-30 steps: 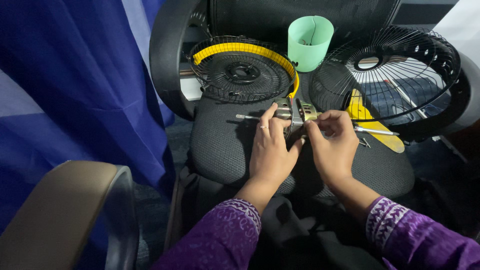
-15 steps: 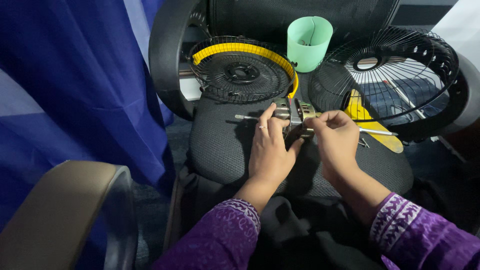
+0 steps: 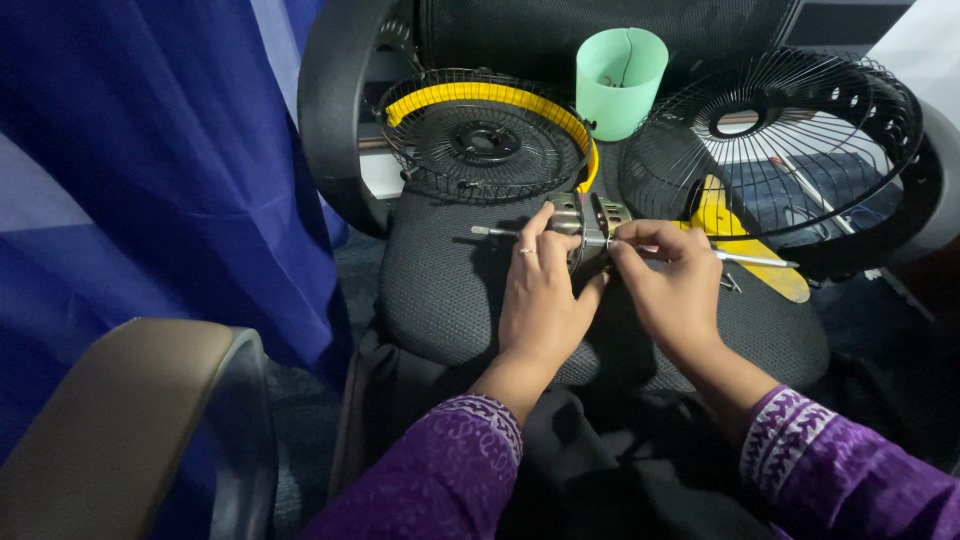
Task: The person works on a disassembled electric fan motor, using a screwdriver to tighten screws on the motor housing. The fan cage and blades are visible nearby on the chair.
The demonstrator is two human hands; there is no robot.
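Observation:
A small metal fan motor (image 3: 588,222) with a thin shaft sticking out to the left rests on the black mesh chair seat (image 3: 450,300). My left hand (image 3: 543,290) grips the motor's left side. My right hand (image 3: 670,285) pinches the motor's right side, where a thin metal rod (image 3: 755,260) runs out to the right from under the fingers. Whether the right hand holds that rod or only the motor cannot be told.
A black wire fan guard with a yellow rim (image 3: 485,135) leans behind the motor. A larger black wire guard (image 3: 790,140) stands at the right, over a yellow blade piece (image 3: 735,240). A pale green cup (image 3: 620,75) stands at the back. Blue cloth (image 3: 150,170) hangs at left.
Both hands stay on the motor. My right hand has shifted slightly down and right, and its fingers have closed in nearer the motor's side.

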